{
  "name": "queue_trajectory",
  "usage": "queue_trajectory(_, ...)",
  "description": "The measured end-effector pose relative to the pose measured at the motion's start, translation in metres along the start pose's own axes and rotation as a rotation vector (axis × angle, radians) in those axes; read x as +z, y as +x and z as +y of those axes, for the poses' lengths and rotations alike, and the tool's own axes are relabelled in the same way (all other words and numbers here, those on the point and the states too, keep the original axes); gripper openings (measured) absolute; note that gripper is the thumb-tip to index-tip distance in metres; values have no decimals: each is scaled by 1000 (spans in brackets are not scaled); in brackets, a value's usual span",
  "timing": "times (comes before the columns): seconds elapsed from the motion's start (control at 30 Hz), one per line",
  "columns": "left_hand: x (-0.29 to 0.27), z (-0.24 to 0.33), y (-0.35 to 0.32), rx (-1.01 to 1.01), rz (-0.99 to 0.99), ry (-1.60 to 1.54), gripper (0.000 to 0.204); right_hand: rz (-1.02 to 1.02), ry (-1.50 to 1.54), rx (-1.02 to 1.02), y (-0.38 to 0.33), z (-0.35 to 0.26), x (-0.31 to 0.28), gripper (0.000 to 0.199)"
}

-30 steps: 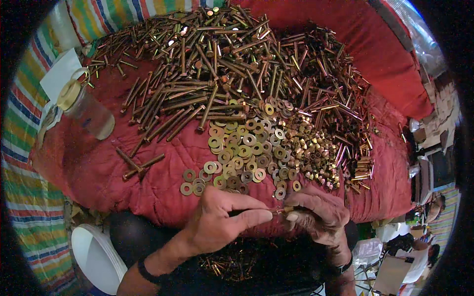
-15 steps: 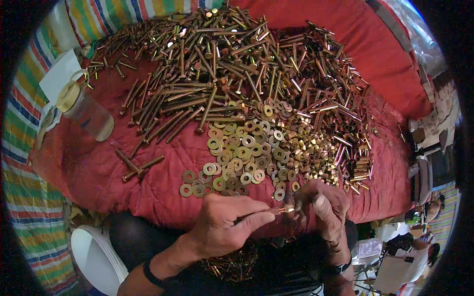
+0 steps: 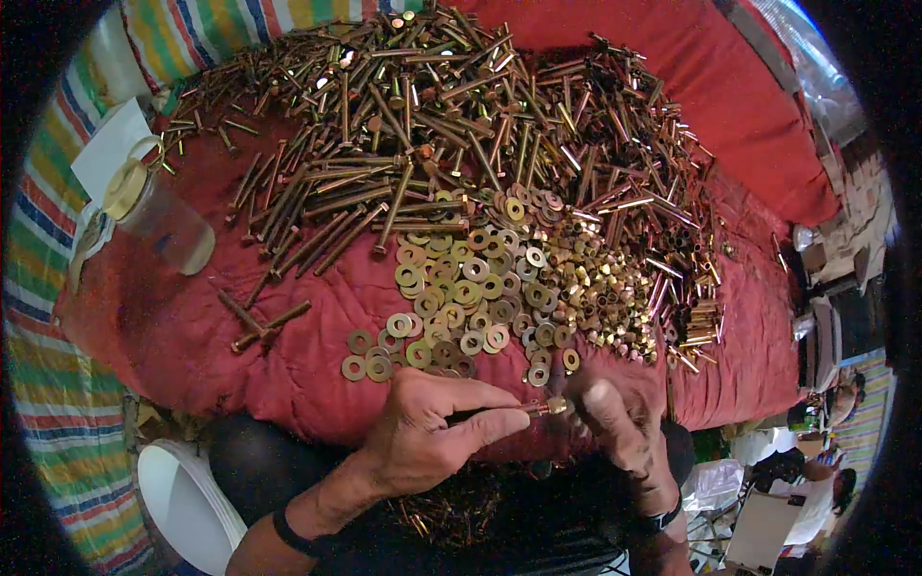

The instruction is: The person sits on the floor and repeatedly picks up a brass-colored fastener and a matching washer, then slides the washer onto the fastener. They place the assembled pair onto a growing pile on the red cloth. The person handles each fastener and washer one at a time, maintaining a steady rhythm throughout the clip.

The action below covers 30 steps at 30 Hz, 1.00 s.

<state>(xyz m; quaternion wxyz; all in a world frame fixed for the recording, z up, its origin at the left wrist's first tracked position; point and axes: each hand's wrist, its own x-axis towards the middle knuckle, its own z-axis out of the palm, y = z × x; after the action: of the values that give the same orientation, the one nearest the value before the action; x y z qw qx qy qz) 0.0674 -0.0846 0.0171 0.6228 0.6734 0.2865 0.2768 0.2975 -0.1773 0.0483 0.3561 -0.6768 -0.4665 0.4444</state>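
Note:
My left hand [image 3: 432, 427] is closed around a brass-coloured bolt [image 3: 536, 410], thumb and forefinger pinching it so that its end points right. On that end sits a small cone-shaped nut [image 3: 556, 405]. Just beyond the nut is my right hand [image 3: 624, 427], its thumb raised and its fingers smeared by motion; whether they touch the nut is unclear. Flat washers [image 3: 471, 290] lie in a heap ahead of my hands on the red cloth [image 3: 317, 394]. Beside them, to the right, is a heap of small cone nuts [image 3: 605, 288].
A large pile of long bolts [image 3: 403, 125] covers the far side. Thin metal tubes [image 3: 706, 322] lie at the right. On the left stands a clear jar [image 3: 168, 226] with a yellowish lid. More metal pieces [image 3: 451, 509] are below my hands, and a white container [image 3: 187, 499] is at lower left.
My right hand has turned at the nut, its thumb now further left and its fingers blurred. My left hand still holds the bolt in nearly the same place. The view has shifted slightly.

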Motion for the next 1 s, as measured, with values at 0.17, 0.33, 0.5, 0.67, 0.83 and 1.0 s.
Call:
queue_trajectory(0.17,-3,0,0,-14,21,-114,15,12,-321,-410,8,-2,-9,31)
queue_trajectory(0.33,-5,1,0,-61,-19,-116,15,-80,-341,-511,10,4,-4,34)
queue_trajectory(0.5,-2,0,0,-120,-39,-154,16,-109,-249,-315,5,-2,-5,37)
queue_trajectory(0.67,-3,-1,1,-141,-27,-201,17,-50,-316,-618,11,-10,4,32)
queue_trajectory(0.83,-4,-3,5,-269,-22,-214,18,34,-100,-332,15,-14,17,24)
queue_trajectory(1.0,0,-2,6,-217,-174,-196,17,-105,-287,-421,11,-14,3,19)
